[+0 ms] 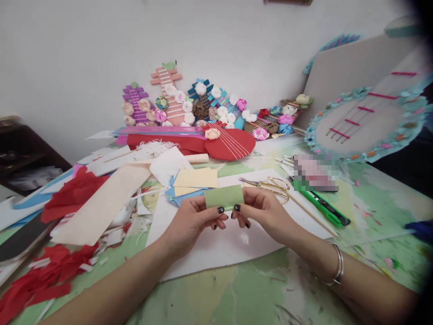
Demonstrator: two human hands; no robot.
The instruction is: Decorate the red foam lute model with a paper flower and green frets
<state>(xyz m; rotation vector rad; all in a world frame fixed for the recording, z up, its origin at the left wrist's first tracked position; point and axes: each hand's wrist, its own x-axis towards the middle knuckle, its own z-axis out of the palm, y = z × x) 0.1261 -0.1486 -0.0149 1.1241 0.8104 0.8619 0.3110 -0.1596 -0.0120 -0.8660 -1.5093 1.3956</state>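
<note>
A small green piece of paper (223, 197) is held up in front of me, its lower edge bent or rolled over. My left hand (199, 214) pinches its left end, with the thumb along the lower edge. At the other end my right hand (257, 205) grips it the same way, and the two thumb tips nearly meet. Beneath both hands lies a white sheet (216, 248). Gold-handled scissors (270, 184) rest on it just beyond my right hand. Behind my left hand are cream paper pieces (196, 178) on top of blue paper pieces (172, 192).
A green box cutter (324, 207) and a thin wooden stick (311, 213) lie to the right. Red crepe paper (72, 194), a cream strip (104, 203) and scraps cover the left. Decorated paper instruments (169, 97) line the wall, including a red one (233, 144).
</note>
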